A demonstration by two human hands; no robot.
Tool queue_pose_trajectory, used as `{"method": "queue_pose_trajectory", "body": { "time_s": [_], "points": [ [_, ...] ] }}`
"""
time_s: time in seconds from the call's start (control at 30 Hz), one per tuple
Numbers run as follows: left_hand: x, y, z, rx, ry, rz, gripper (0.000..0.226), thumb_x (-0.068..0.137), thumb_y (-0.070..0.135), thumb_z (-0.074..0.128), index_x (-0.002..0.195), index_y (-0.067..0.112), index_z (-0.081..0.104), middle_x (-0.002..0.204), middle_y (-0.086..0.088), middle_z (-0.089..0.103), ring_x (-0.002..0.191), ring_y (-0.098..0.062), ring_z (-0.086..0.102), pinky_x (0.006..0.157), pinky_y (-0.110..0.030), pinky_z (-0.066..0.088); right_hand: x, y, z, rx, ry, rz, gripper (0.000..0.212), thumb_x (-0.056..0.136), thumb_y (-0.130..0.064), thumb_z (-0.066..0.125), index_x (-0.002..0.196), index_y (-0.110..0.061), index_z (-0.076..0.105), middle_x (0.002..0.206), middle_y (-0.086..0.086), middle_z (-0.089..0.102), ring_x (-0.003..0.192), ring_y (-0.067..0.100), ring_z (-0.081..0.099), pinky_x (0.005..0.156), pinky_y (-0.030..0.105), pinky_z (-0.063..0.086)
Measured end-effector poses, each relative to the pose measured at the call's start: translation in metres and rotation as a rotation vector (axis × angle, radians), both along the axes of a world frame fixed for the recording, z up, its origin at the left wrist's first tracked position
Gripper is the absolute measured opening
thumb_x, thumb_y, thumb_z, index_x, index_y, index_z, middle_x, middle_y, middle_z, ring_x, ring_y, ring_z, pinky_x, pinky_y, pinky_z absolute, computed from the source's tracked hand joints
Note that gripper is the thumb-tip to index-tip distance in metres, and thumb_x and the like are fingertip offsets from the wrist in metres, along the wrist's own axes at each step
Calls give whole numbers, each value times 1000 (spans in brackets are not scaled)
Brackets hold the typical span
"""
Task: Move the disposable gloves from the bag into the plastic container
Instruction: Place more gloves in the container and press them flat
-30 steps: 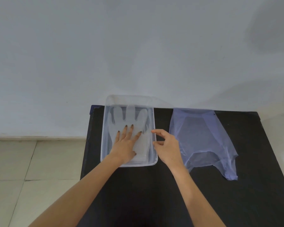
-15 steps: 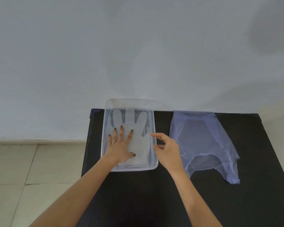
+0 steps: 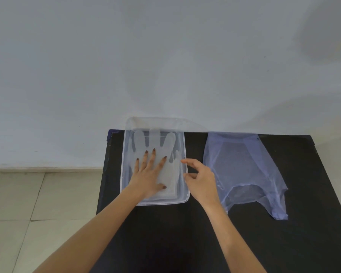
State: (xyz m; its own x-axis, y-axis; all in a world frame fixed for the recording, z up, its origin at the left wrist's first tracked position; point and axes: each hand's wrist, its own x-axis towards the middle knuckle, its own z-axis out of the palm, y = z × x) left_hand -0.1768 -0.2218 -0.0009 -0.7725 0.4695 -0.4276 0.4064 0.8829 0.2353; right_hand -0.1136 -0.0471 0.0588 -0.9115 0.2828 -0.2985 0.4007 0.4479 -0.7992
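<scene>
A clear plastic container (image 3: 185,154) lies on the left part of the black table (image 3: 244,243). Translucent disposable gloves (image 3: 142,140) lie flat in it, fingers pointing to the wall. My left hand (image 3: 149,174) rests flat on the gloves with its fingers spread, pressing them down. My right hand (image 3: 202,178) is at the container's right rim, thumb and forefinger apart and touching the rim, holding nothing. The pale blue plastic bag (image 3: 244,170) lies flat on the table to the right of my right hand.
A white wall (image 3: 165,56) stands just behind the table. The container's far end overhangs the table's back edge against the wall. Tiled floor (image 3: 28,203) shows on the left, beyond the table's left edge.
My left hand has slid a little to the left and flattened on the gloves. My right hand has stayed by the container's right rim. The bag has not moved.
</scene>
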Motion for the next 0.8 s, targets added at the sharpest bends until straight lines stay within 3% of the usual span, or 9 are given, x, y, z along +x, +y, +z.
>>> {"method": "queue_pose_trajectory", "body": {
  "time_s": [0.17, 0.43, 0.67, 0.8],
  "points": [
    [4, 13, 2, -3, 33, -143, 95, 89, 50, 54, 148, 37, -19, 156, -4, -31, 143, -31, -28, 115, -54, -12, 0, -1, 0, 1, 6, 1, 38, 90, -11, 62, 122, -30, 62, 117, -16, 66, 87, 1, 68, 70, 9, 52],
    [4, 20, 4, -2, -26, -160, 79, 96, 37, 47, 150, 36, -10, 159, -4, -26, 143, -31, -27, 117, -56, -7, -1, -1, 2, -10, 2, -6, 37, 90, -10, 61, 120, -33, 62, 104, -26, 61, 81, -7, 66, 61, 5, 49],
    [10, 24, 11, 40, -24, -146, 74, 97, 36, 44, 151, 35, -7, 160, -1, -22, 145, -27, -24, 117, -52, -12, 1, 1, -2, -2, 29, 15, 37, 89, -9, 61, 121, -29, 62, 111, -19, 64, 87, -7, 65, 68, 8, 53],
    [8, 25, 11, 42, -37, -129, 69, 98, 35, 44, 152, 34, 1, 161, 0, -18, 146, -25, -22, 117, -52, -11, 1, 1, -3, -12, 40, 18, 36, 90, -12, 62, 122, -28, 62, 115, -16, 65, 90, 2, 69, 77, 16, 57]
  ]
}}
